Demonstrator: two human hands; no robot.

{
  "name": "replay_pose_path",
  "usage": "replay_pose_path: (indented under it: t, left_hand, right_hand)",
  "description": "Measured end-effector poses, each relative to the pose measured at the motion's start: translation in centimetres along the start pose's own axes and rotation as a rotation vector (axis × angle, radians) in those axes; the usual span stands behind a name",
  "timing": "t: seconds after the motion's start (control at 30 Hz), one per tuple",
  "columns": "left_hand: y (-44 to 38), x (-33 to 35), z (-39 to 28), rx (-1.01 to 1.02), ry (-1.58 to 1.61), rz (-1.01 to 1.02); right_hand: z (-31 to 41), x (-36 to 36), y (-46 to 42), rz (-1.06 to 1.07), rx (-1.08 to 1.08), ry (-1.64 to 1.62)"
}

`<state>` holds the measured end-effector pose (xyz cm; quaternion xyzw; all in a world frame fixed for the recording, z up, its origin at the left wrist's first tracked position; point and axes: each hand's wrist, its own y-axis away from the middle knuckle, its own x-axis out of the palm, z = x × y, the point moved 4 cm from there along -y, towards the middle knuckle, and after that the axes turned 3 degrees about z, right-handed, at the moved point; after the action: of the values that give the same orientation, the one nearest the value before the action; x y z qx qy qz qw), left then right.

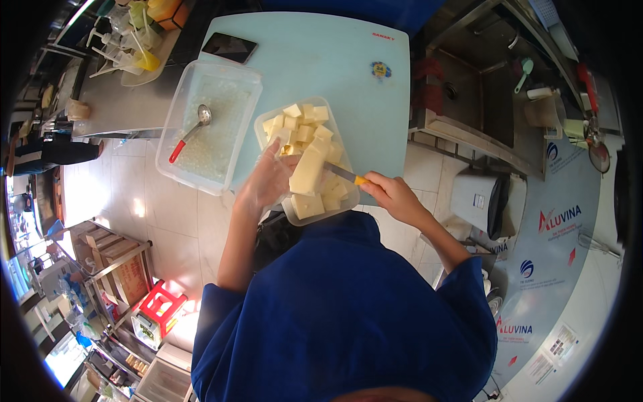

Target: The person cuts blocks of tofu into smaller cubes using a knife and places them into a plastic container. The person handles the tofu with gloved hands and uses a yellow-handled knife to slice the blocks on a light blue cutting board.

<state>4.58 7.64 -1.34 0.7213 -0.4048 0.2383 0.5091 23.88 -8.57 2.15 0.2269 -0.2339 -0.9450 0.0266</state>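
Observation:
My left hand (pixel 269 178), in a clear plastic glove, holds a large pale-yellow block (pixel 309 168) of soft food over a translucent plastic container (pixel 333 108). In my right hand (pixel 392 193) is a knife (pixel 346 173) with a yellow handle; its blade reaches the block's right side, and the tip is hidden. Pale-yellow cubes (pixel 305 133) of the same look fill much of the container. To its left, a larger clear plastic tub (pixel 168 125) holds small whitish translucent bits and a slotted spoon (pixel 188 130) with a red handle.
Both containers stand on a light-blue chest-like surface (pixel 326 60) with a smartphone (pixel 230 47) at its far left. A steel counter (pixel 115 108) with pump bottles lies left, a steel sink (pixel 452 90) right. A red stool (pixel 163 306) stands lower left; another person (pixel 60 151) is at far left.

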Motion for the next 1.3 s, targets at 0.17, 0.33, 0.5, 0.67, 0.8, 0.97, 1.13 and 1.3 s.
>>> replay_pose_path:
  t: [0.17, 0.33, 0.5, 0.67, 0.8, 0.97, 1.13, 1.3]
  left_hand:
    - [-0.3, -1.5, 0.3, -0.046, -0.057, 0.034]
    - [0.2, -1.4, -0.1, -0.036, -0.072, 0.002]
    - [0.4, -1.8, -0.1, 0.033, -0.022, 0.022]
    - [1.2, -0.5, -0.2, 0.357, -0.142, 0.012]
    - [1.3, 1.4, -0.7, 0.471, -0.018, -0.091]
    - [0.8, 2.5, -1.0, 0.458, 0.176, -0.041]
    - [1.0, 3.1, -1.2, 0.479, 0.034, -0.043]
    - [1.2, 3.8, -1.6, 0.552, 0.173, 0.010]
  right_hand:
    - [-0.2, -0.1, -0.7, 0.002, 0.073, -0.129]
    - [2.2, -0.6, 0.5, -0.211, -0.185, 0.241]
    - [3.3, -0.7, 1.4, -0.346, -0.366, 0.435]
    - [3.0, -1.1, 1.3, -0.345, -0.188, 0.165]
    - [3.2, -0.3, 1.3, -0.345, -0.109, -0.074]
    - [4.9, 0.8, 1.5, -0.347, -0.070, -0.264]
    - [5.3, 0.9, 1.9, -0.350, -0.032, -0.362]
    - [5.8, 1.5, 3.2, -0.499, -0.204, 0.078]
